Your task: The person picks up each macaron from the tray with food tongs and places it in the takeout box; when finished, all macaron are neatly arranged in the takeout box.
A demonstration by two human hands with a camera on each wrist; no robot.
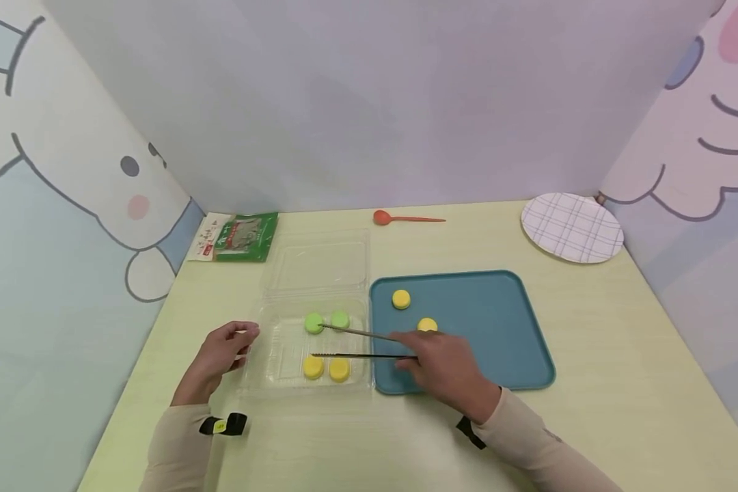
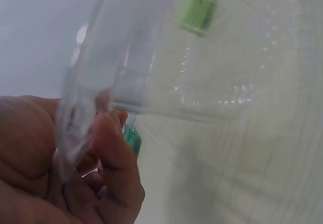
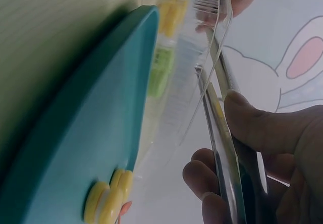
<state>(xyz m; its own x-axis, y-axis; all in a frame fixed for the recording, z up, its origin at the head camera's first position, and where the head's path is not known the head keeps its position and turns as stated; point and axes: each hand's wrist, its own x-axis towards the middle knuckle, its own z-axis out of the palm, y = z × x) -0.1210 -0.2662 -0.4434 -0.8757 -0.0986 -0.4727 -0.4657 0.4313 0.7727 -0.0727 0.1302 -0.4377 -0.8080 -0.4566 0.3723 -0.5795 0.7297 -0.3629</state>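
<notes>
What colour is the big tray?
The tray is teal blue, and it shows best in the head view.

The beige sleeves bear black wrist straps, one yellow-labelled.

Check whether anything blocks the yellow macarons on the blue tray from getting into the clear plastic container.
Two low edges lie between the macarons and the container: the blue tray's left rim and the container's right wall. The lid lies open.
</notes>
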